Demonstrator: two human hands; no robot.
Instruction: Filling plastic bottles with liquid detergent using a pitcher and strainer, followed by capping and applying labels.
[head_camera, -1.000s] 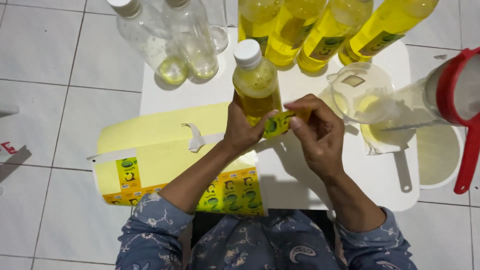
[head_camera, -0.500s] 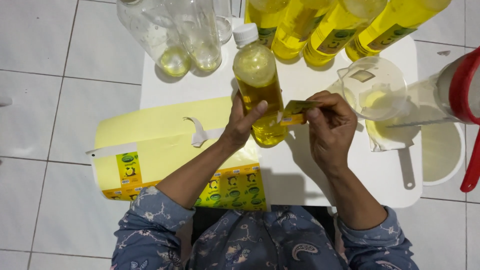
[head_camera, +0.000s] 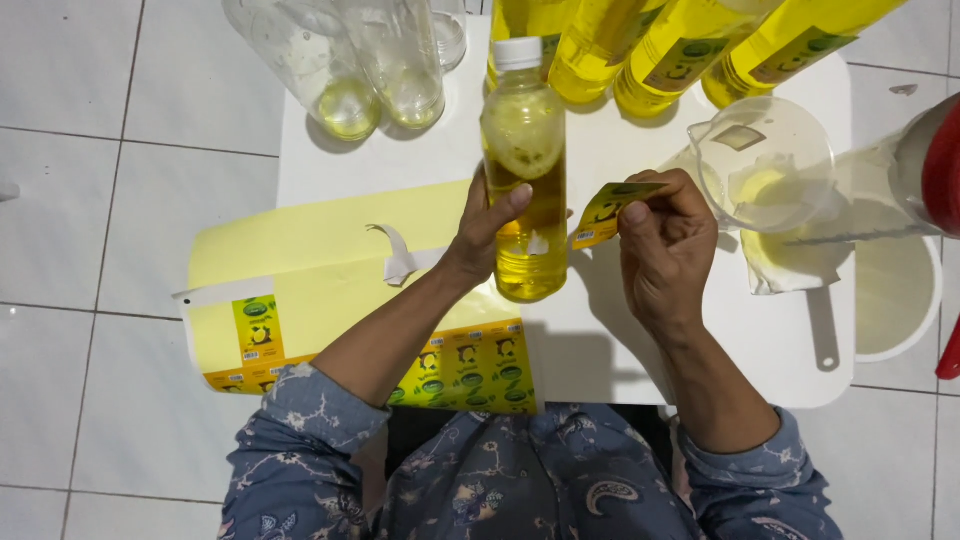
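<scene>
A curling yellow sheet of labels (head_camera: 330, 290) lies at the left of the white table (head_camera: 600, 340), its lower strip still carrying glossy printed stickers. Beside it, the left hand (head_camera: 482, 232) wraps around a clear plastic bottle (head_camera: 526, 180) of yellow liquid with a white cap, standing upright mid-table. Just to its right, the right hand (head_camera: 662, 245) pinches a small yellow-and-green sticker (head_camera: 606, 212) between thumb and fingers, close to the bottle. A transparent measuring jug (head_camera: 765, 165) sits farther right.
</scene>
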